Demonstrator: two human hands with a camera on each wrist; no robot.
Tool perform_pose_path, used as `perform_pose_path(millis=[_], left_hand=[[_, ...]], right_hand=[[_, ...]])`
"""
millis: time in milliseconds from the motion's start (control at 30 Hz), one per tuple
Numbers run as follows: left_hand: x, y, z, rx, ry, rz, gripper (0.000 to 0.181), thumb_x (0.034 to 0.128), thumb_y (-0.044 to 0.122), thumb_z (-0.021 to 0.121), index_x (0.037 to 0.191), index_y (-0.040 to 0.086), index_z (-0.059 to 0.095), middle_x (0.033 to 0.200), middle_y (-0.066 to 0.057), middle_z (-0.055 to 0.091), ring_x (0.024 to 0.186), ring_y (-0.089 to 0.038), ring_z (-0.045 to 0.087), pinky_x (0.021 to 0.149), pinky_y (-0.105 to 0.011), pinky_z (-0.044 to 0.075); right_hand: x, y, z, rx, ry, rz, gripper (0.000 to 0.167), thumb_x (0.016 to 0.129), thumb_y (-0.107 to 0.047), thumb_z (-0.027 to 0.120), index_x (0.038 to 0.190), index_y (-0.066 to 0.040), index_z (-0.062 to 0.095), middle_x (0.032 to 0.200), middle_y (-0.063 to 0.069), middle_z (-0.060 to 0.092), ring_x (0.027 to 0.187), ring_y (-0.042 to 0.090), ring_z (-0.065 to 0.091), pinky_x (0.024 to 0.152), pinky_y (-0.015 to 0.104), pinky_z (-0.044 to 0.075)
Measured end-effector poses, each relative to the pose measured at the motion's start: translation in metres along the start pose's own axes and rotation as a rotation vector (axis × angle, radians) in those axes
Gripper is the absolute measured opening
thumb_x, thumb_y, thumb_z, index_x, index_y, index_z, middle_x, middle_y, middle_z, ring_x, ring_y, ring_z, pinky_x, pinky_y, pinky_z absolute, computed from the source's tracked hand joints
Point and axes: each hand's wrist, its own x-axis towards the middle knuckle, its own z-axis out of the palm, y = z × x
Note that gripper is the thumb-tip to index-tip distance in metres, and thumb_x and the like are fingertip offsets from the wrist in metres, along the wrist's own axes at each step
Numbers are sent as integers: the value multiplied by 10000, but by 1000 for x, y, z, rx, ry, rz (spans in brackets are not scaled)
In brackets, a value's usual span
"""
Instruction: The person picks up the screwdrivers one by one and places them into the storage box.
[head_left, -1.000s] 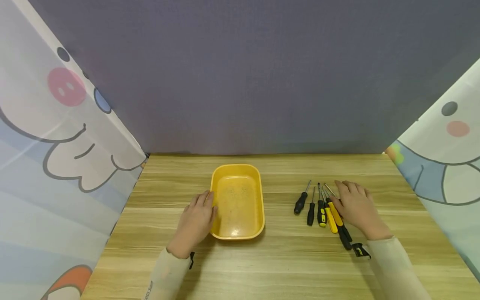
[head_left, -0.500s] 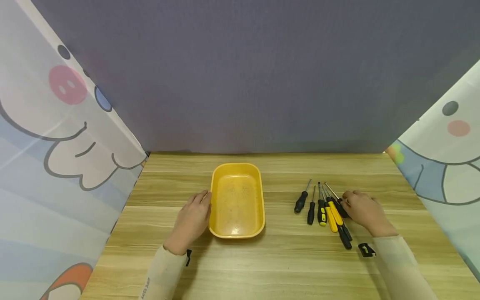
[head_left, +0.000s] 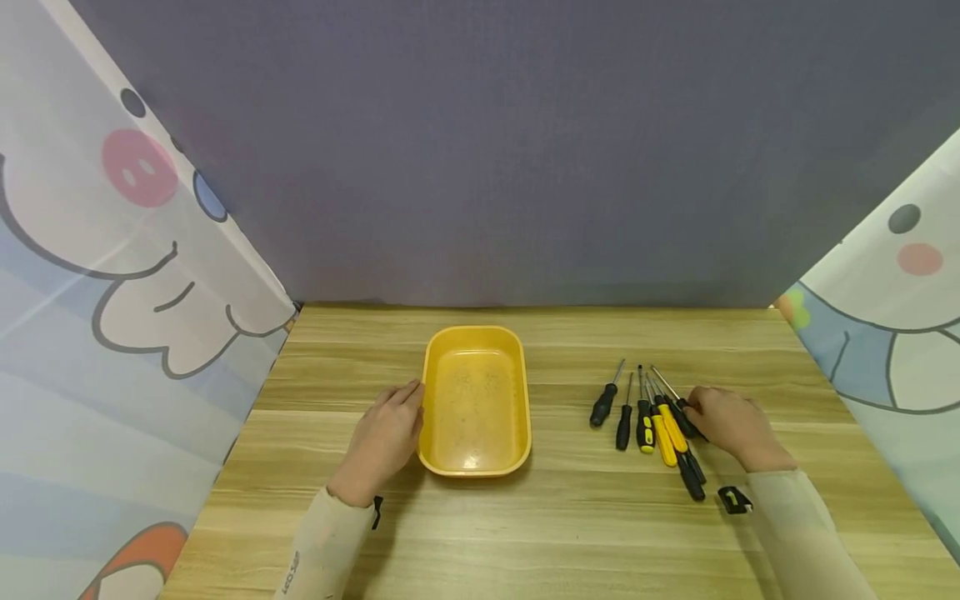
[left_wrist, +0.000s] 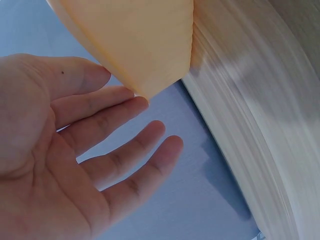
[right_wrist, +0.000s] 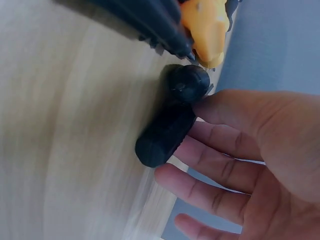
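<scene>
OK, wood-grain table point(head_left: 570, 533) up against a grey back wall point(head_left: 480, 150), cartoon-printed sheets point(head_left: 150, 283) on both sides. Rightmost black-handled screwdriver point(right_wrist: 162, 137) lies on table's right half, right edge of a loose pile; long axis diagonal, tip toward back wall and leftward, handle toward the person. Right hand point(head_left: 731, 423) pinches that handle, thumb against fingers; outer fingers spread. Just left in the pile: yellow-handled screwdrivers point(head_left: 664, 443), tips also toward back wall. Two slim black screwdrivers point(head_left: 603, 407) lie apart, further left. Yellow tray point(head_left: 472, 400) sits left of the tools, long axis front to back. Left hand point(head_left: 381, 442) touches its left rim, fingers nearly straight.
</scene>
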Motion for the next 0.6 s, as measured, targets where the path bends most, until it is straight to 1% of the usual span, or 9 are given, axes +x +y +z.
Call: perform_pose_path(millis=[133, 200, 267, 367, 467, 600], left_hand=[[0, 0, 0, 0, 3, 3, 410, 975, 90, 641, 1350, -63, 587, 1373, -206, 578, 1172, -396, 583, 937, -514, 533], [-1, 0, 0, -2, 4, 1, 411, 973, 89, 645, 1350, -62, 587, 1375, -206, 577, 1176, -395, 581, 937, -516, 533], [-1, 0, 1, -6, 2, -4, 414, 972, 88, 646, 1355, -59, 584, 1380, -203, 573, 1184, -390, 577, 943, -517, 530], [-1, -1, 1, -12, -3, -8, 417, 973, 86, 647, 1357, -59, 581, 1384, -203, 571, 1190, -391, 574, 948, -523, 525], [-1, 0, 1, -13, -11, -9, 416, 977, 88, 641, 1360, -61, 578, 1386, -202, 568, 1186, -401, 577, 954, -525, 522], [-1, 1, 0, -15, -12, -12, 416, 975, 89, 644, 1358, -61, 580, 1383, -204, 570, 1181, -410, 578, 951, -528, 523]], right_hand=[[1, -1, -1, 15, -13, 5, 143, 927, -145, 664, 923, -5, 688, 775, 22, 651, 643, 176, 562, 575, 482, 498], [2, -1, -1, 30, -23, 4, 142, 933, -150, 651, 884, -18, 665, 741, 4, 616, 618, 168, 528, 552, 440, 474], [2, -2, -1, 44, -31, 8, 162, 936, -158, 637, 813, -54, 619, 689, -9, 557, 588, 163, 482, 520, 386, 427], [3, -2, 1, 61, -44, 20, 255, 943, -171, 616, 716, -115, 513, 620, -13, 452, 541, 157, 413, 489, 321, 331], [3, -3, 1, 66, -44, 33, 313, 938, -187, 616, 679, -147, 444, 599, -11, 405, 527, 153, 385, 485, 301, 294], [3, -4, -2, 90, -51, 42, 311, 939, -196, 619, 689, -142, 441, 606, -5, 413, 522, 150, 388, 467, 296, 302]])
